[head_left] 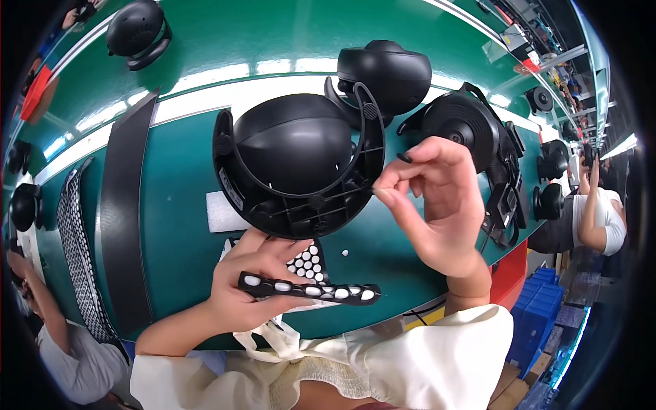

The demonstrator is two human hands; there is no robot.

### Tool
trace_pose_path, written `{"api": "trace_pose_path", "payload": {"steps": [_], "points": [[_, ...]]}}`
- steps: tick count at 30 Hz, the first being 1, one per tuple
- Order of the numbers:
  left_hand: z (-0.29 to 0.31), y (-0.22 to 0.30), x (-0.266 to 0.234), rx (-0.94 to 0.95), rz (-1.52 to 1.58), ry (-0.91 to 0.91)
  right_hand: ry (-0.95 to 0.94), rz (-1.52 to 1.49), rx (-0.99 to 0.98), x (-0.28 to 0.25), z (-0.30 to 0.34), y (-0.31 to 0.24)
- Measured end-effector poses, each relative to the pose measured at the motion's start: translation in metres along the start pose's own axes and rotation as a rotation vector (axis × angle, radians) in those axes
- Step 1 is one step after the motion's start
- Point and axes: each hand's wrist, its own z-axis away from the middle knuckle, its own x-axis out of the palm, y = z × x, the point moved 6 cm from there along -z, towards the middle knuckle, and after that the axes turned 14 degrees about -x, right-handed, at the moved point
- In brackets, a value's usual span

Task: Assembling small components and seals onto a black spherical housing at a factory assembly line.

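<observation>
A black rounded device [294,150] with a curved, ribbed base lies bottom toward me in the middle of the table. My left hand [249,277] is closed around a black strip with white oval pads [328,292], held just below the device. Behind the strip lies a sheet of white round dots [307,263], partly hidden by my fingers. My right hand [437,205] is closed in a pinch, thumb and finger meeting at the right rim of the base. What sits in the pinch is too small to make out. A small black piece [404,157] shows at another fingertip of that hand.
Behind stand another black device [384,75] and a round black one with straps [461,126]. A long black strip [123,219] and a patterned strip [80,239] lie left. Blue crates [536,314] stand at lower right. Other people work on both sides.
</observation>
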Motion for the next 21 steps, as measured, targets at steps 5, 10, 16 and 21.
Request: {"api": "trace_pose_path", "payload": {"steps": [5, 10, 16, 21], "points": [[0.002, -0.001, 0.0, 0.013, 0.067, -0.006, -0.018, 0.044, 0.06, 0.002, 0.0, 0.006], [0.003, -0.002, -0.001, 0.014, 0.108, -0.001, -0.041, 0.134, 0.017, 0.003, -0.001, 0.004], [0.003, -0.001, 0.0, 0.005, 0.147, 0.005, -0.224, 0.867, -0.515, 0.013, -0.003, -0.036], [0.006, -0.004, -0.001, 0.008, 0.263, 0.038, -0.391, 1.018, -0.593, 0.022, 0.006, -0.044]]}}
